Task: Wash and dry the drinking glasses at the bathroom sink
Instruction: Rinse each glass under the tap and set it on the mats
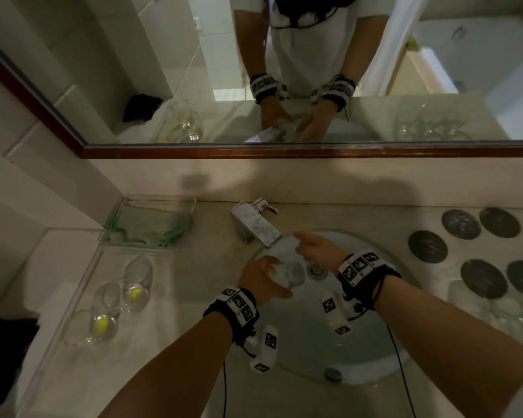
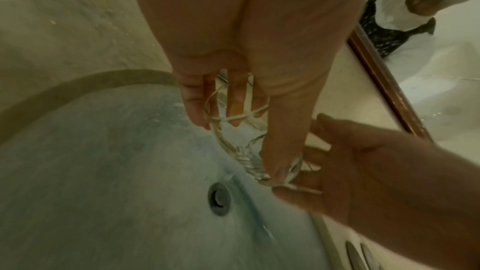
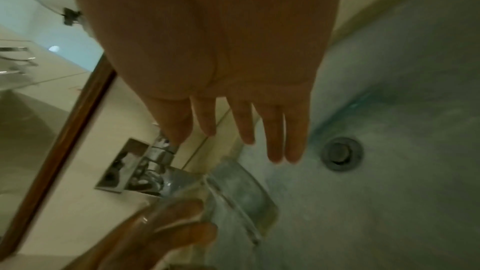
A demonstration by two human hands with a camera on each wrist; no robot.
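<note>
Sink [image 1: 375, 351] basin | left hand [image 1: 261, 280] grip curled round glass [image 1: 290, 274] | right hand [image 1: 317, 250] fingers straight, spread

Both forearms reach forward from the near edge, bare, each with a marker band at the wrist. The left hand [image 1: 261, 277] has its fingers [image 2: 193, 102] and thumb curled round a glass [image 1: 290, 273], held tilted. The right hand [image 1: 317, 250] is just right of it and slightly farther, palm down, with its fingers [image 3: 275, 130] straight, slightly spread and holding nothing.
</note>
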